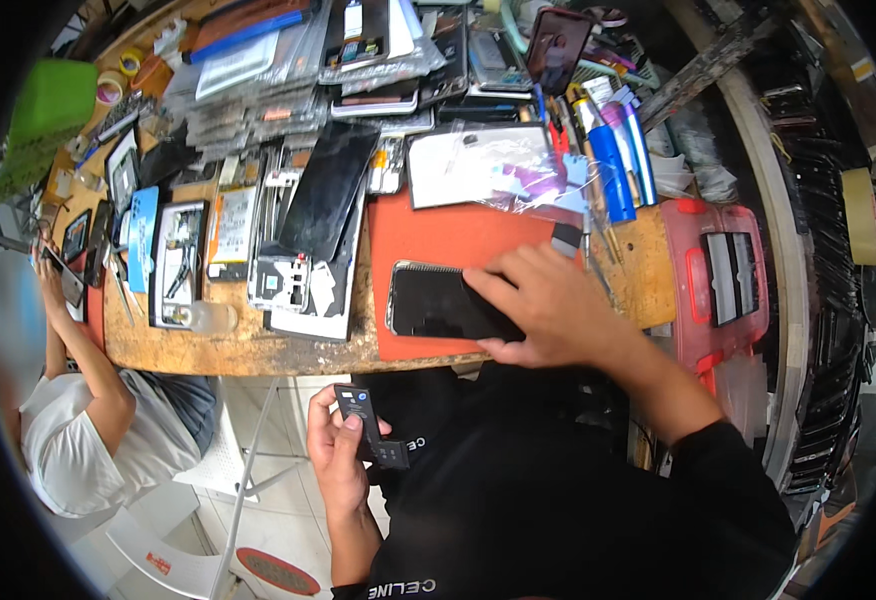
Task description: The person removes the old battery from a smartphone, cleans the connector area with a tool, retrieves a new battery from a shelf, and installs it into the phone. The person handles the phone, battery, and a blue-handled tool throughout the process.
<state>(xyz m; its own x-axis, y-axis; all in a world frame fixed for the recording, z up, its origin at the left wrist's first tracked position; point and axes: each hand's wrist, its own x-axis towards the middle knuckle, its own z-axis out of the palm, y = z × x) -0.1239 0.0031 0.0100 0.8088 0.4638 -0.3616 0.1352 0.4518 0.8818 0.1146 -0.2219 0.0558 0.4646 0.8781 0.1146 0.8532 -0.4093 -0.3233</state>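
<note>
In my left hand (336, 440), held off the near edge of the bench, is a black L-shaped phone battery (360, 420), pinched between thumb and fingers. A phone (443, 300) with a dark screen lies on the orange-red mat (408, 225). My right hand (548, 305) grips its right end, thumb at the near edge and fingers across the top; the palm hides that end. Just beyond the mat's far side, a white panel (443, 165) rests under clear plastic wrap.
Left of the mat are phone frames and a dark screen panel (328, 185). Stacked, bagged parts (258, 110) rise behind. Blue screwdrivers (608, 155) stand at the back right, beside a red clear case (693, 290). Another person (108, 420) sits at the far left, handling a phone.
</note>
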